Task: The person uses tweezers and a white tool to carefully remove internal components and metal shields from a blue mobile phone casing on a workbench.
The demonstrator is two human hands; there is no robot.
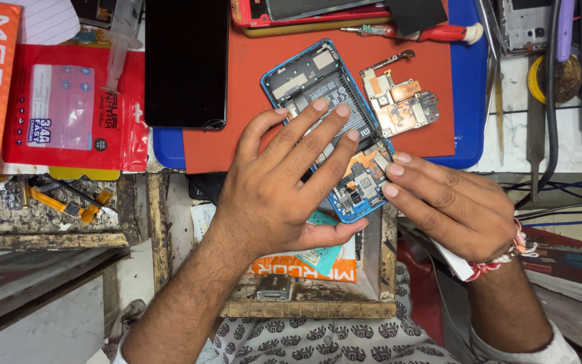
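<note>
1. Patterned fabric (318, 340) lay nearest, at six o'clock.
2. Left hand (284, 182) pressed spread fingers flat on an opened blue phone (325, 87) at twelve o'clock.
3. Right hand (453, 202), at three o'clock, pinched narrowly at its lower board (365, 176).
4. Prying too hard could likely tear a connector.

- Bright, even light from above; colours vivid.
- Soft, short shadows under the left hand (284, 182) and right hand (453, 202).
- Centre sharp; lower edges slightly soft.
- Faint sheen on the black screen (186, 61).
</note>
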